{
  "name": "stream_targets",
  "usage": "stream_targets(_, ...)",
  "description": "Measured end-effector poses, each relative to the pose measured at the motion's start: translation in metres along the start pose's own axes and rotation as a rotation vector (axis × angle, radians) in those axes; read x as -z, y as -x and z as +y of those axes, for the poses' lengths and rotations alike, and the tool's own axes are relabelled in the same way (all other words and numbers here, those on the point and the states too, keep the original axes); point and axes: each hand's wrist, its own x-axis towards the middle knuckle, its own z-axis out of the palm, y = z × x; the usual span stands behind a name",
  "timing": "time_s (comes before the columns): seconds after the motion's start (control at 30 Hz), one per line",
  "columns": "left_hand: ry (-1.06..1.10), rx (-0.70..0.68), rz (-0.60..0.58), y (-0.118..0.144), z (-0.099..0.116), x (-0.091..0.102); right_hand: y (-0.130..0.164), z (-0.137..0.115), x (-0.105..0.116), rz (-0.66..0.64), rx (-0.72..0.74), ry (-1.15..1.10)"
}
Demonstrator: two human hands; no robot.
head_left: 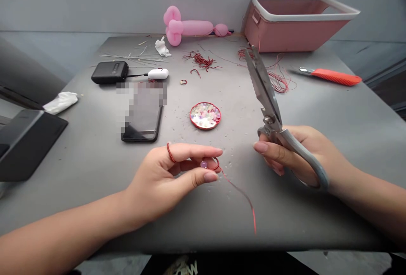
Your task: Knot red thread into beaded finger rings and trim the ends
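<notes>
- Left hand (173,173) is pinching a beaded red wire (237,190) near the counter's (317,207) front edge, its loose tail trailing rightward.
- Right hand (294,154) is gripping closed scissors (269,97), blades pointing toward the far edge, just beside the wire.

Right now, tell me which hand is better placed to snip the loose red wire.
Right. The right hand already grips the scissors, blades raised beside the wire. The left hand is busy pinching the wire and a purple bead.
</notes>
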Motion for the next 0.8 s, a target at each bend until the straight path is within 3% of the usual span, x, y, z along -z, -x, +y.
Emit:
stream_targets(0.23, -0.215, -0.025, 0.004, 0.0, 0.001, 0.002, -0.001, -0.003, 0.001, -0.004, 0.019, -0.043)
stream_targets(0.47, -0.008, 0.159, -0.016, -0.002, -0.002, 0.0, -0.001, 0.003, 0.001, 0.012, 0.047, -0.055)
stream_targets(0.63, 0.01, 0.189, -0.012, -0.002, -0.003, 0.0, -0.002, 0.003, 0.0, 0.05, 0.083, -0.016)
stream_targets(0.8, 0.015, 0.21, -0.007, -0.001, -0.002, 0.001, -0.005, 0.002, 0.018, 0.097, 0.062, 0.214)
